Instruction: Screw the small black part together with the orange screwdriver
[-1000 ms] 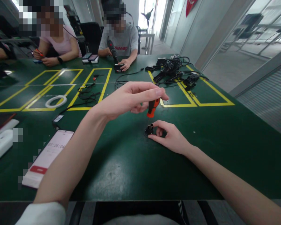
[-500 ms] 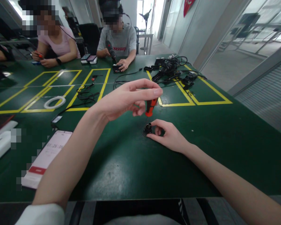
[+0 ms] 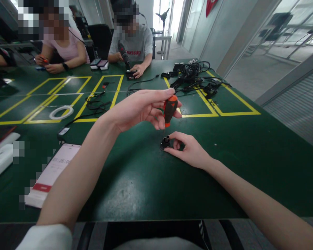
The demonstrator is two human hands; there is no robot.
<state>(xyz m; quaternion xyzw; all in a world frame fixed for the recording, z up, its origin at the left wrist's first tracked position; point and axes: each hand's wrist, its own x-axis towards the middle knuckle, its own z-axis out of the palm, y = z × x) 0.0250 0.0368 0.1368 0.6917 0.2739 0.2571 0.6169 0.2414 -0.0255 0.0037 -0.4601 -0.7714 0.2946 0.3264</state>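
Note:
My left hand (image 3: pixel 151 107) is closed round the handle of an orange and dark grey screwdriver (image 3: pixel 170 110), held upright with its shaft pointing down. Below it a small round black part (image 3: pixel 165 143) with a short tube sticking up rests on the green table (image 3: pixel 135 166). My right hand (image 3: pixel 189 149) pinches the right side of this part between thumb and forefinger. The shaft reaches down to the part; its tip is too small to make out.
A phone (image 3: pixel 54 170) lies beside my left forearm, with a white power strip (image 3: pixel 1 163) further left. Beyond are a white ring (image 3: pixel 61 112), thin black cables (image 3: pixel 97 106) and a cable heap (image 3: pixel 190 74). Two people work across the table, one holding a power driver (image 3: pixel 123 53).
My left fingers have shifted round the screwdriver, so more of its handle shows now. My right hand and the black part have stayed nearly in place.

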